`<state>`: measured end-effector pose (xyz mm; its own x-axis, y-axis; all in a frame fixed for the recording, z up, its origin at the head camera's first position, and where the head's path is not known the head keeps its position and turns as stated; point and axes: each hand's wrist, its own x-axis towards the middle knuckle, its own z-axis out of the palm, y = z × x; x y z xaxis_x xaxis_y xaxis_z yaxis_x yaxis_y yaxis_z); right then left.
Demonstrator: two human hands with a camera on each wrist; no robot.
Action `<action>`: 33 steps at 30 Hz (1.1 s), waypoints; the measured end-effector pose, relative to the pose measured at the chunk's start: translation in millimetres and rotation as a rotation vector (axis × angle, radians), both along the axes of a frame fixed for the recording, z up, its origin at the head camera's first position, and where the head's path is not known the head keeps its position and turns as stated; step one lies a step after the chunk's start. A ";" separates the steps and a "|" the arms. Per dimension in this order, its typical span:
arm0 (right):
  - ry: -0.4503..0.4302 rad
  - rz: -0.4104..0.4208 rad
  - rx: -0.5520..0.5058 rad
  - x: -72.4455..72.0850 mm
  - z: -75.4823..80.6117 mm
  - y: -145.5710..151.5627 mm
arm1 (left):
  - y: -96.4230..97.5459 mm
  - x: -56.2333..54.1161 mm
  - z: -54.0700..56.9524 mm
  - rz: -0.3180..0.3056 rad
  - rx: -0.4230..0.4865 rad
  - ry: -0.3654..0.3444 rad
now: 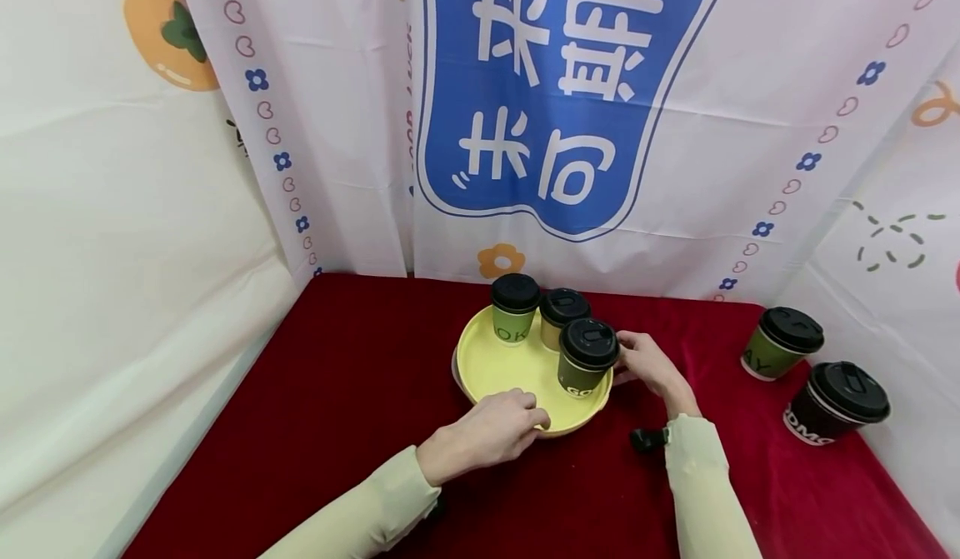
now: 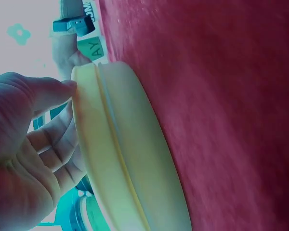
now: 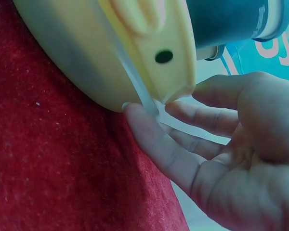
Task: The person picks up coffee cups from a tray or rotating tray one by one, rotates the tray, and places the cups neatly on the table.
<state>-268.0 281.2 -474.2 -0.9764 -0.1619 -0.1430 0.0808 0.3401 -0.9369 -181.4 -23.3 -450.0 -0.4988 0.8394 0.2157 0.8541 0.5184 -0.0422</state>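
Note:
A round yellow tray [image 1: 495,367] sits on a pale round base [image 2: 135,106]. On it stand a light green paper cup [image 1: 513,323] lettered "OK", a tan cup [image 1: 551,334] and a dark green cup [image 1: 579,376], all with black lids. My left hand [image 1: 491,430] reaches over the near rim, fingers relaxed; its thumb tip touches the rim in the left wrist view, while its fingertips are hidden behind the rim. On the right side, my right hand [image 1: 647,363] pinches the tray's edge beside the dark green cup, thumb low against the base.
To the right stand a green lidded cup [image 1: 778,344] and a larger black lidded cup [image 1: 832,405], both leaning in this view. A red cloth [image 1: 360,376] covers the table. Printed white curtains [image 1: 352,126] hang behind and along both sides.

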 end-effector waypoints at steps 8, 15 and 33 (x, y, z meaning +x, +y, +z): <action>-0.005 0.009 -0.015 -2.0 -3.4 2.7 | -18.0 -7.7 2.8 -0.026 -0.010 -0.061; -0.011 0.016 -0.019 -2.3 -3.2 2.9 | -24.5 -14.0 6.0 -0.019 0.028 -0.119; -0.008 0.011 -0.006 -1.7 -2.5 -0.3 | -76.1 -63.8 22.1 0.386 0.523 -0.269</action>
